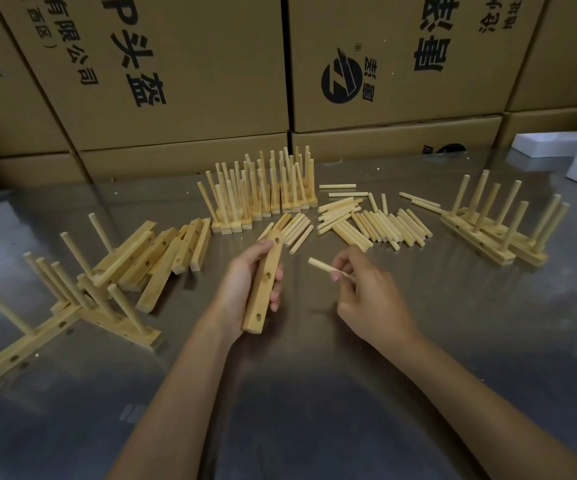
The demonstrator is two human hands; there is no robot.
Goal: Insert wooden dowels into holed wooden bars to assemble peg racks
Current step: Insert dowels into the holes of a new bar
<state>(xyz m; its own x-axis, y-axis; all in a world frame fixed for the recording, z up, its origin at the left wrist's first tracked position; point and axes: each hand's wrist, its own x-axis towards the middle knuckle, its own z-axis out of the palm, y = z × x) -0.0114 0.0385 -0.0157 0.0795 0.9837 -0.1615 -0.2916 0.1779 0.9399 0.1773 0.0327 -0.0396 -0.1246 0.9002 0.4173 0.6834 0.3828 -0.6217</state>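
Left hand (pixel 245 289) grips the holed bar (pixel 264 287) mid-length at centre, right hand (pixel 363 292) at its 3 o'clock pinches a dowel (pixel 321 266) near one end; both likely light, stiff, dry wood, best held close to the entering tip

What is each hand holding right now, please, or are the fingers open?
Left hand: closed, gripping a holed wooden bar with no dowels in its visible holes.
Right hand: closed, pinching one dowel.
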